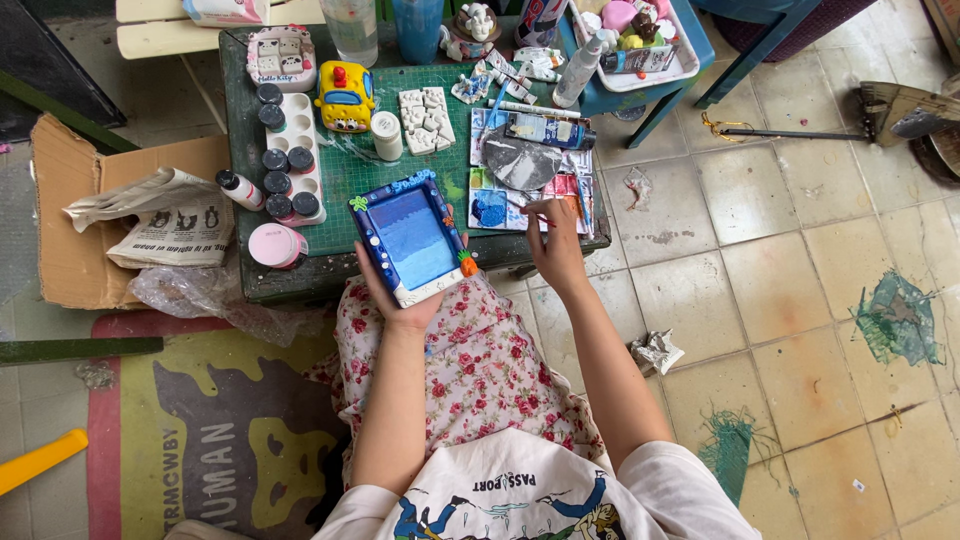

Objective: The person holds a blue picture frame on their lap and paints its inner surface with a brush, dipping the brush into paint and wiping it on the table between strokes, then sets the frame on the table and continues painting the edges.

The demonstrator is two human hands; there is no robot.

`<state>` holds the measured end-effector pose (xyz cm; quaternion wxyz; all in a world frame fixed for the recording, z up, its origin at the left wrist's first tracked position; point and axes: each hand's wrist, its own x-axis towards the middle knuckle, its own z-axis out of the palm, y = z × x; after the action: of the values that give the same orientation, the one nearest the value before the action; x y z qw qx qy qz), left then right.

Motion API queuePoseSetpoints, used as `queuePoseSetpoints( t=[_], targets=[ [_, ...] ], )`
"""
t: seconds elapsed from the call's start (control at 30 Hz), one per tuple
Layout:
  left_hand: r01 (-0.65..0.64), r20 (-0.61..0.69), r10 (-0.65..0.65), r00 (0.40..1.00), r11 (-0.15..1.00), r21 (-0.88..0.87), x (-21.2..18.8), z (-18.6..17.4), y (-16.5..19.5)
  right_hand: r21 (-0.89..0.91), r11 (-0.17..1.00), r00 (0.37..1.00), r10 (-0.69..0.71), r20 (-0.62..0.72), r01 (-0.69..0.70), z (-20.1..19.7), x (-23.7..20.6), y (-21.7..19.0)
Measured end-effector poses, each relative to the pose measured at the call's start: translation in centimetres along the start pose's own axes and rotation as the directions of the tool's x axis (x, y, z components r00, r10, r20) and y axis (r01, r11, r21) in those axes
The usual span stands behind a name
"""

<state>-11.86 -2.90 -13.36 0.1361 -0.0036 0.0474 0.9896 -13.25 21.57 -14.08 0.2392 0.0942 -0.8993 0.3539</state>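
My left hand (pixel 400 305) holds a small rectangular frame (pixel 412 240) from below; its face is painted in blue bands and its blue rim carries small coloured ornaments. My right hand (pixel 553 235) grips a thin paintbrush (pixel 532 215) whose tip reaches the paint palette (pixel 530 180). The palette has square wells with blue, red and white paint and a grey round patch on it. Both hands are over the front edge of a low green table (pixel 350 175), above my flowered skirt.
On the table stand a white tray of dark-capped paint pots (pixel 290 160), a pink jar (pixel 277 245), a yellow toy figure (pixel 345 97), a white plaster piece (pixel 427 120), a paint tube (pixel 548 130). Cardboard and newspaper (pixel 165 215) lie left; tiled floor with crumpled paper (pixel 655 350) right.
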Motion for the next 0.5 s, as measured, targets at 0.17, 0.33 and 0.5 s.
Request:
queuePoseSetpoints(
  t=[0.17, 0.33, 0.5],
  targets=[
    [-0.016, 0.017, 0.015, 1.000, 1.000, 0.009, -0.04, -0.21, -0.09, -0.054, 0.998, 0.999, -0.012, -0.034, 0.011, -0.01, 0.28, -0.21],
    [-0.012, 0.006, 0.012, 1.000, 1.000, -0.001, -0.19, -0.62, 0.01, -0.032, 0.999, 0.999, -0.006, 0.045, 0.007, -0.29, 0.17, -0.54],
    [-0.013, 0.012, 0.013, 1.000, 1.000, 0.012, -0.19, -0.64, -0.02, -0.024, 1.000, 1.000, 0.014, 0.010, -0.014, -0.20, -0.06, -0.18]
  ],
)
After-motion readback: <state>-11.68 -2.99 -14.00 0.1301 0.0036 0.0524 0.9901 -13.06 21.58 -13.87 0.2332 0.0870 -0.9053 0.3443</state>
